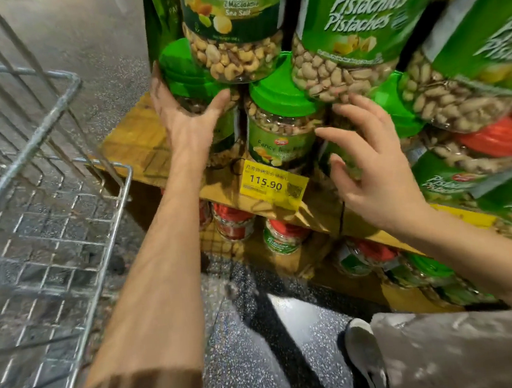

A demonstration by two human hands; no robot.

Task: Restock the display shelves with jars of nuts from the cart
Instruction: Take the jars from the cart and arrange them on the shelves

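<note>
Two hands reach to the wooden shelf (132,139) in the middle of the frame. The left hand (185,113) grasps the end jar (185,73), a green-lidded one at the shelf's left end, fingers round its left side and thumb across its front. This jar stands on the shelf directly under a larger Fancy Nut Mix jar (235,41) stacked above it. Just right of it stands a middle jar (283,129) of the same mix, also with a green lid.

The right hand (370,165) is released, fingers spread and only lightly bent in front of a hidden jar (349,162) (mostly covered by the palm) beneath the big pistachio jar (352,37). I cannot tell whether the fingertips touch it.

A yellow price tag (272,186) reading 115.90 hangs on the shelf edge. Red-lidded jars (235,223) sit on the shelf below. The wire cart (63,195) fills the left of the frame, near the shelf's corner.
</note>
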